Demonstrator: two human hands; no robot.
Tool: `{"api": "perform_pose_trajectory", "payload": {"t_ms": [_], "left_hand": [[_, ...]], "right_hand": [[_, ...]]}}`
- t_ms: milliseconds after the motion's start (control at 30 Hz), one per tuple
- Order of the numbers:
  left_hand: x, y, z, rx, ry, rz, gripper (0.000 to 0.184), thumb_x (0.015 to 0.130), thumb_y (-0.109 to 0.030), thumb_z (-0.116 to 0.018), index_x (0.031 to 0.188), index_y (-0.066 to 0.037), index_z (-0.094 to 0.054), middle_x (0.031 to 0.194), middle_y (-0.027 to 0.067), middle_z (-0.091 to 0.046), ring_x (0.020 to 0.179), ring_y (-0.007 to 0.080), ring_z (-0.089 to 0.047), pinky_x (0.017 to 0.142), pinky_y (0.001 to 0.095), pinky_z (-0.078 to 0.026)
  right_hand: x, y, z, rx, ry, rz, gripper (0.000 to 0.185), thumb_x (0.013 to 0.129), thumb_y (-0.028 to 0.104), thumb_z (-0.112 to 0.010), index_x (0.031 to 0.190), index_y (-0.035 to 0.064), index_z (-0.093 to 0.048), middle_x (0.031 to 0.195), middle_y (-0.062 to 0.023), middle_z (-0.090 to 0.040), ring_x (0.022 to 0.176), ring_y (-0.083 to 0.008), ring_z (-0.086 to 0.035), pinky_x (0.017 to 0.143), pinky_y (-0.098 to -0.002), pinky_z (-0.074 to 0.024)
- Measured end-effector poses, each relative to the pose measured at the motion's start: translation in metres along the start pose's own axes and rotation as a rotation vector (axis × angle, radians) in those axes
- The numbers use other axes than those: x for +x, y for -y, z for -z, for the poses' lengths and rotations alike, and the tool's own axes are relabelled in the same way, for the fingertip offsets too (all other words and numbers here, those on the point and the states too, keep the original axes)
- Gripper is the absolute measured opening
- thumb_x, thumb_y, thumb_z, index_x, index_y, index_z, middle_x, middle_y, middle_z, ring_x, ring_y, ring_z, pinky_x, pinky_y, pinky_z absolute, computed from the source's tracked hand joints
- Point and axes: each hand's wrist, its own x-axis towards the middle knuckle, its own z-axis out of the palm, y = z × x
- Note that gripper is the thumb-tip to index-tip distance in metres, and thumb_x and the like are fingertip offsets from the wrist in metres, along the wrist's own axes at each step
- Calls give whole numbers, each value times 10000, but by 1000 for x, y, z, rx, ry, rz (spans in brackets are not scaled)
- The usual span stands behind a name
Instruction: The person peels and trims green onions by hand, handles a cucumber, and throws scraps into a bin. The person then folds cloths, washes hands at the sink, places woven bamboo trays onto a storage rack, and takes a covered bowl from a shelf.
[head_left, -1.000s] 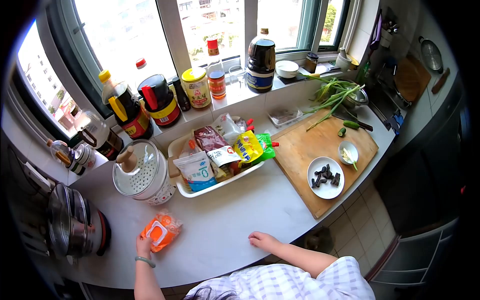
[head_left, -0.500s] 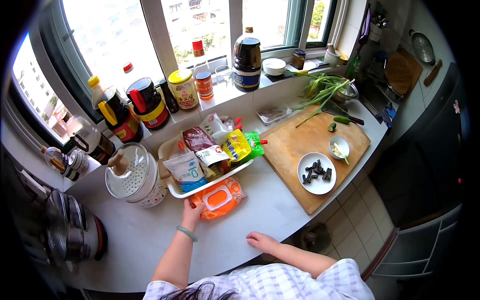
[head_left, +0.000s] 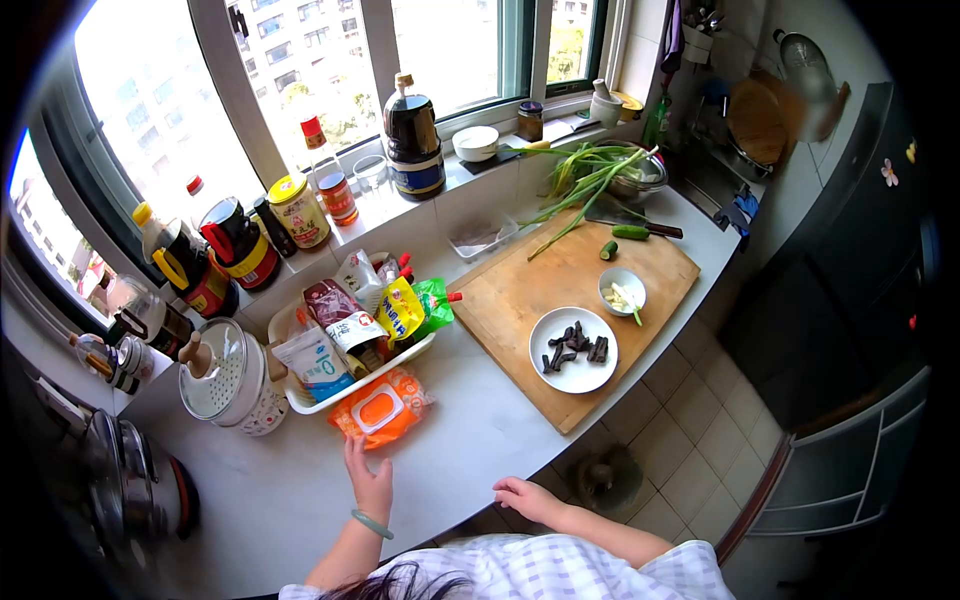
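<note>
An orange pack of wipes (head_left: 380, 408) with a white-framed lid lies on the counter against the front of a white basket (head_left: 415, 350) full of seasoning packets. Just below the pack, my left hand (head_left: 368, 478), with a green bangle on its wrist, has its fingers apart and holds nothing. My right hand (head_left: 528, 500) rests at the counter's front edge, fingers loosely curled; whether they hold anything is hidden. On the wooden board (head_left: 500, 310) stand a white plate of dark pieces (head_left: 572, 350) and a small bowl of garlic (head_left: 622, 292), beside a cut cucumber (head_left: 630, 232).
A steamer pot (head_left: 225, 375) stands left of the basket, and a glass-lidded pot (head_left: 130, 480) at the far left. Bottles and jars line the window ledge, among them a large dark bottle (head_left: 413, 140). Green onions (head_left: 590, 180) and a knife (head_left: 664, 229) lie at the board's back.
The orange pack has moved from the left part of the counter to the basket's front, and my left hand has let go of it. The view has shifted to the right.
</note>
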Motion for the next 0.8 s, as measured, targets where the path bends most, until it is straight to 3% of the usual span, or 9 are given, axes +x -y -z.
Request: {"api": "perform_pose_trajectory", "payload": {"t_ms": [67,200,300,433,500,633,800], "left_hand": [[-22,-17,-14,42,7,-61,495,702,-54,-570,1173,-36,-420,1318,183,-289,1240,323,-268,1016,387,-248],[-71,-52,-61,-88,17,37,398,699,-53,-574,1087,-42,-489,1286,177,-347,1217,325,-313,1010,389,-256],[-99,-75,-96,-90,147,8,368,700,-49,-589,1060,-63,-513,1271,171,-374,1201,312,-343,996,377,-280],[-106,-108,-110,-64,308,-151,274,712,-47,-589,983,-81,-565,1208,156,-446,1189,333,-362,977,397,-310],[-105,-114,-112,-71,372,-235,237,719,-45,-583,951,-91,-588,1164,146,-485,1171,354,-377,961,414,-331],[-89,-112,-122,-83,362,-325,176,716,-12,-580,873,-88,-606,1082,104,-547,1125,341,-432,930,406,-368],[-67,-140,-128,-188,192,-375,193,704,76,-540,814,-70,-606,943,83,-600,1048,317,-495,872,385,-410]], "right_hand": [[-12,3,20,-45,43,0,297,864,245,-499,1056,19,-525,921,-92,-593,835,-163,-562,764,-276,-443],[-39,-11,70,-292,149,18,296,851,264,-509,1065,62,-538,1027,-105,-589,951,-227,-557,811,-309,-434],[-56,-30,104,-331,147,29,297,846,260,-514,1062,59,-539,1023,-101,-590,951,-220,-556,810,-306,-435],[-68,-50,121,-173,147,-90,303,842,271,-522,1063,65,-542,1005,-101,-593,908,-212,-559,781,-297,-439],[-69,-56,125,-280,152,-74,311,846,281,-517,1069,65,-542,1025,-107,-589,954,-216,-557,813,-299,-436],[-69,-52,141,-379,96,17,328,843,284,-520,1079,57,-536,1037,-114,-585,974,-218,-553,839,-298,-428],[-76,-28,180,-553,79,-71,314,833,281,-517,1074,80,-543,1024,-106,-593,951,-223,-564,811,-310,-441]]}}
